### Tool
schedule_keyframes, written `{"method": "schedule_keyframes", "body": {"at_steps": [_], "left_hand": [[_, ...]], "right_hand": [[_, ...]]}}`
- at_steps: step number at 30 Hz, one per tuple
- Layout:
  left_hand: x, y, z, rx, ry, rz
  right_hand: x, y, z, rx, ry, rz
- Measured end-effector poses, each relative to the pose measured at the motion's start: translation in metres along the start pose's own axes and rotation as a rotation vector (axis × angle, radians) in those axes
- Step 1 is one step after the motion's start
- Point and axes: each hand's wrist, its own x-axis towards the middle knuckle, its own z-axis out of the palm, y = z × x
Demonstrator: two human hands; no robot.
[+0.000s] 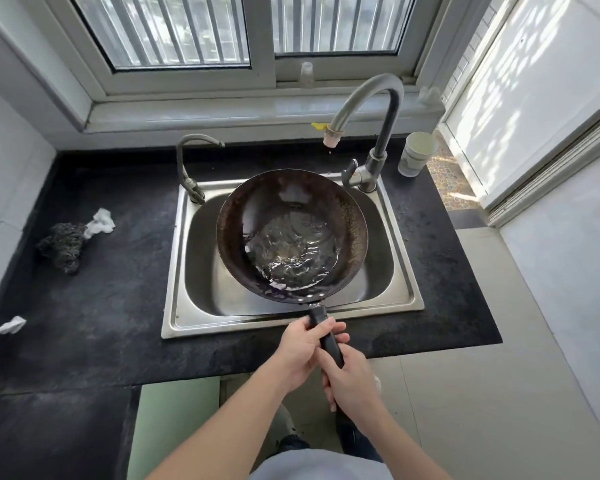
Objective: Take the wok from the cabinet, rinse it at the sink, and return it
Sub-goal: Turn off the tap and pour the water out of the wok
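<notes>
A dark round wok [284, 202] hangs over the steel sink [194, 271], with rippling water pooled in its near side. Its black handle [321, 318] points toward me over the sink's front rim. My left hand [302, 348] grips the handle near the wok, and my right hand [352, 379] grips it further back. Above the wok's far rim arches the tall tap [388, 109], its spout [333, 136] showing only a drip, no stream.
A small second tap [187, 161] stands at the sink's back left. On the black counter [111, 289] lie a steel wool pad [63, 247] and white tissue scraps [101, 221]. A paper cup [417, 154] stands right of the tap. Green cabinet doors [174, 427] are below.
</notes>
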Motion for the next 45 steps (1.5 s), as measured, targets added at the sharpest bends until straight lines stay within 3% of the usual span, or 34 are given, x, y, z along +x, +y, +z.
{"method": "schedule_keyframes", "body": {"at_steps": [9, 22, 34, 45], "left_hand": [[-0.011, -0.005, -0.012, 0.010, 0.064, 0.060], [0.008, -0.008, 0.021, 0.062, 0.040, 0.076], [-0.006, -0.009, 0.000, 0.091, 0.173, 0.103], [0.015, -0.019, 0.024, 0.113, 0.067, 0.052]], "right_hand": [[-0.001, 0.004, 0.000, -0.075, -0.102, -0.035], [0.014, 0.011, -0.031, -0.084, -0.085, -0.030], [0.011, 0.005, -0.014, -0.081, -0.207, -0.043], [0.010, 0.020, -0.032, -0.093, -0.068, -0.004]]}}
